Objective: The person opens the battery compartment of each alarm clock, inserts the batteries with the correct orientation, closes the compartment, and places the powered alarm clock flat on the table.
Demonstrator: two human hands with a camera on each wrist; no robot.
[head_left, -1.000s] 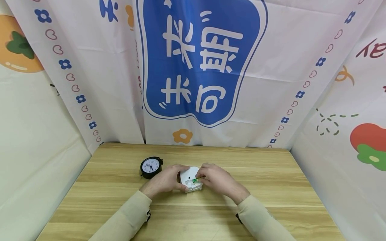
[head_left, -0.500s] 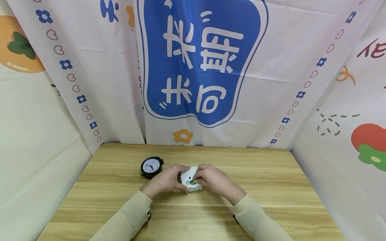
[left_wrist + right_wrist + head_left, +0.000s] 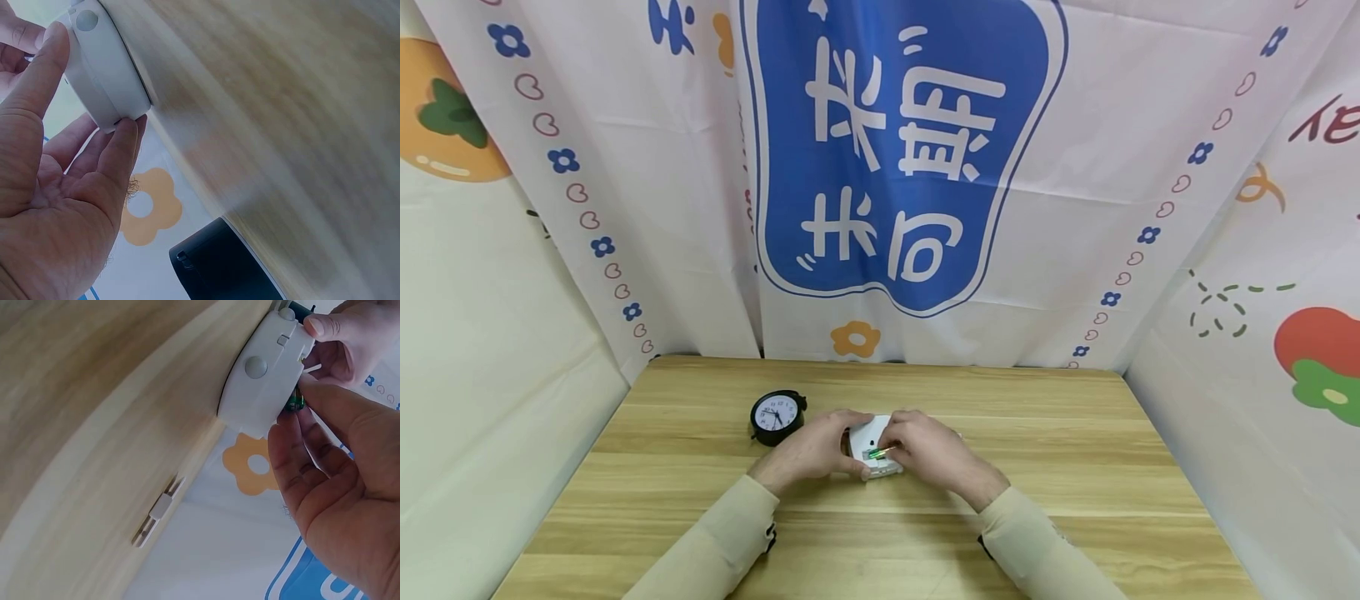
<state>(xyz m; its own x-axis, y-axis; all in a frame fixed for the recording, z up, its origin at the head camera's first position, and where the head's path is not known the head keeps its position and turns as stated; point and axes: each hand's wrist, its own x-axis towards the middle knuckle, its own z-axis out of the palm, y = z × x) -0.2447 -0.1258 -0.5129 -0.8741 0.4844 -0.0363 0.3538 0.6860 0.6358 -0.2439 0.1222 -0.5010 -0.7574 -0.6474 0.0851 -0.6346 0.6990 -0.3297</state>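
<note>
A white clock (image 3: 867, 431) lies back side up on the table, its battery slot facing up and its face hidden. My left hand (image 3: 814, 446) grips its left side, thumb at the near edge and fingers around the far edge. A green battery (image 3: 877, 454) is at the slot, pinched between the thumb and fingers of my right hand (image 3: 928, 450). In the right wrist view the battery (image 3: 295, 400) shows only partly between the fingertips, against the clock's casing (image 3: 265, 375). How deep it sits in the slot I cannot tell.
A black round alarm clock (image 3: 777, 417) stands to the left, close to my left hand. In the right wrist view a small white plastic piece, like a battery cover (image 3: 160, 507), lies on the wooden table (image 3: 880, 533). A printed curtain (image 3: 1075, 208) hangs behind the table.
My right hand has moved slightly left over the white clock, and the battery's visible end has shifted left along the slot. The left hand and the black clock have stayed put.
</note>
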